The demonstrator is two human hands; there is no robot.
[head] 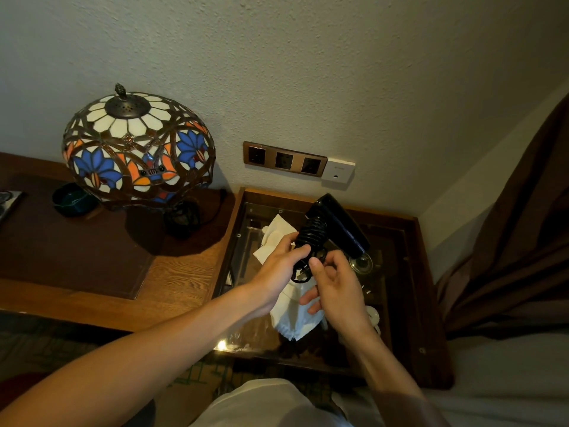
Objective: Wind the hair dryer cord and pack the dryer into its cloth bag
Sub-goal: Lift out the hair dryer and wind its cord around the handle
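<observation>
A black hair dryer (337,224) is held up over the glass-topped side table (412,291), barrel pointing down to the right. Its black cord (312,234) is coiled tightly around the handle. My left hand (277,272) grips the wrapped handle from the left. My right hand (335,288) pinches the loose cord end and plug just under the handle. The white cloth bag (295,318) lies crumpled on the glass beneath both hands, partly hidden by them.
A stained-glass lamp (135,149) stands on the wooden desk (172,272) at left, beside a dark green ashtray (70,200). A socket panel (284,160) is on the wall. A glass (361,263) sits on the side table. Brown curtain (517,241) hangs at right.
</observation>
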